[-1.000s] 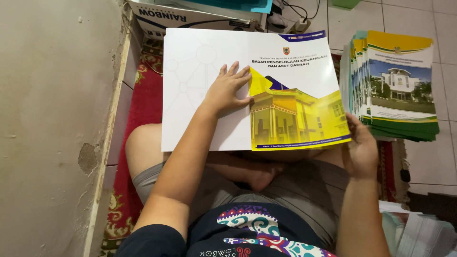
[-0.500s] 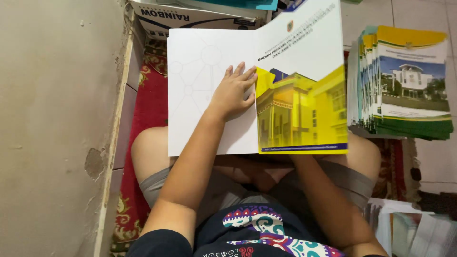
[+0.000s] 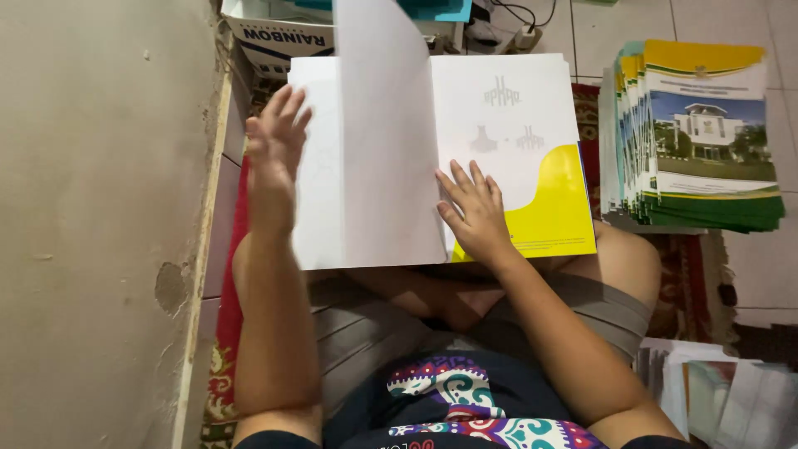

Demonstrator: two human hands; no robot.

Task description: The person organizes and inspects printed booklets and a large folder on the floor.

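A large white folder [image 3: 499,125] lies open across the person's lap, its left flap standing upright mid-fold. The right panel lies flat, white with a yellow curved patch at its near right corner.

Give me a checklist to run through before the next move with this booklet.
1. Booklet lies open on the lap: ok.
2. Right hand flat on the right page, pinning it: ok.
3. Turning page stands up mid-turn, not flat: not ok.
4. Left hand raised at the left edge; contact with the page: cannot tell.
5. Stack of booklets beside the right knee, apart from the open one: ok.
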